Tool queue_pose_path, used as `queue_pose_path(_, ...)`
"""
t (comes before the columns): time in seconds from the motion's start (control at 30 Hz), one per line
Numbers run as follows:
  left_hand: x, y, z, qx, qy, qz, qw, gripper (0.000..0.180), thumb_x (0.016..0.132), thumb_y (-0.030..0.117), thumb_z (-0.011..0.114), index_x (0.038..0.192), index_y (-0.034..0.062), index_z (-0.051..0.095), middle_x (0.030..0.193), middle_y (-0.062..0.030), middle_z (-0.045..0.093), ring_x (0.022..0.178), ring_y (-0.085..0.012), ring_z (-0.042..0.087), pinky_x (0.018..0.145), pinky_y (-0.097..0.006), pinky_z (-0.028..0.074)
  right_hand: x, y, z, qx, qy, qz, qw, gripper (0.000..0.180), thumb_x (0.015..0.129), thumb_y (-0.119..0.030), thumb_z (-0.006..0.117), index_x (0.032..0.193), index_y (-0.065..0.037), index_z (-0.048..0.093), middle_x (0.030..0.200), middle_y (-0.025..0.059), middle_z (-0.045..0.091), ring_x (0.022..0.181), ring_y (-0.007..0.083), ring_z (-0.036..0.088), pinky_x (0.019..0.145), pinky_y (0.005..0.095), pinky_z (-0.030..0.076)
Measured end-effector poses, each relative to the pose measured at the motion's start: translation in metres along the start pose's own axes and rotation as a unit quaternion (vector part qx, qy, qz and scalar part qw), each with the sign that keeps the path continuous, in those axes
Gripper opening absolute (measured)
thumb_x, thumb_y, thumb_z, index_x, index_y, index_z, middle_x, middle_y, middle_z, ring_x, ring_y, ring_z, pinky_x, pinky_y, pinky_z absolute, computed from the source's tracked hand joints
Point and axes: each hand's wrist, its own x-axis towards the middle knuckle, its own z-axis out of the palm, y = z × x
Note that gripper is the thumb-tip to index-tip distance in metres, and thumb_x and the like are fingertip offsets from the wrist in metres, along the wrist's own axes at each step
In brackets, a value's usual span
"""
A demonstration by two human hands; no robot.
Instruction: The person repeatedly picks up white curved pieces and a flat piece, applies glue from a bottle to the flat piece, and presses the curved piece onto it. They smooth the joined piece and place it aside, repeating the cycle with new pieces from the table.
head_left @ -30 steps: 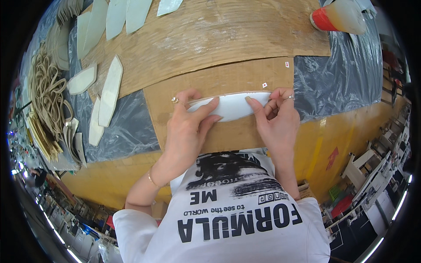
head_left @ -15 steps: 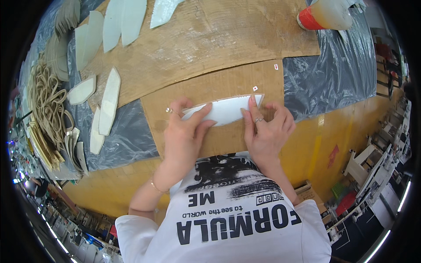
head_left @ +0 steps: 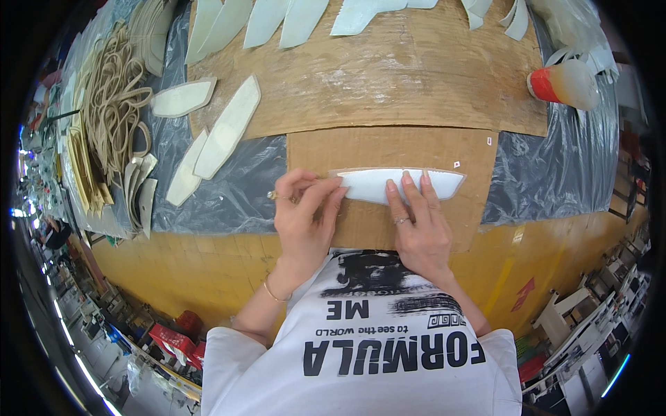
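A long white panel with a thin beige margin and a pointed right end lies flat on a cardboard sheet. My left hand is closed in a pinch of thumb and fingers at the panel's left end, which the fingertips partly hide. A ring and a bracelet show on that arm. My right hand rests with its fingers stretched out flat over the panel's middle and right part, pressing on its face. The right thumb is mostly hidden.
Pale cut panels lie to the left, and more white pieces line the far edge. A bundle of beige cord and stacked strips sit far left. At right stands a red-and-clear cup. Dark plastic sheeting covers the table.
My right fingers have gone from gripping the panel's edge to lying flat on it. My left hand has shifted to its left end. The view has turned, and the panel lies more level.
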Motion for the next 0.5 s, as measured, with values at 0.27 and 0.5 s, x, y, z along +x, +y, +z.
queue_pose_path(0.27,-0.004,-0.006,-0.003,0.161,-0.065,0.088,0.981,0.032,0.077,0.009,0.078,0.108,0.0160,0.075,0.120,-0.0095,0.055,0.098,-0.0252,0.052,0.089,-0.039,0.040,0.003,-0.002,0.000,-0.019,0.000,-0.002,1.000,0.044,0.082,-0.011,0.058,0.126,-0.006,0.065,0.128,0.0180,0.060,0.121,0.0419,0.056,0.097,0.0462,0.050)
queue_pose_path(0.5,-0.019,-0.014,-0.010,0.231,-0.128,0.082,0.961,0.039,0.085,0.025,0.068,0.125,0.0209,0.068,0.149,-0.0182,0.041,0.137,-0.0369,0.031,0.116,-0.050,0.005,0.000,-0.005,-0.006,-0.096,-0.045,-0.012,0.994,0.049,0.085,-0.019,0.059,0.132,-0.009,0.060,0.137,0.0145,0.056,0.130,0.0361,0.050,0.106,0.0499,0.040)
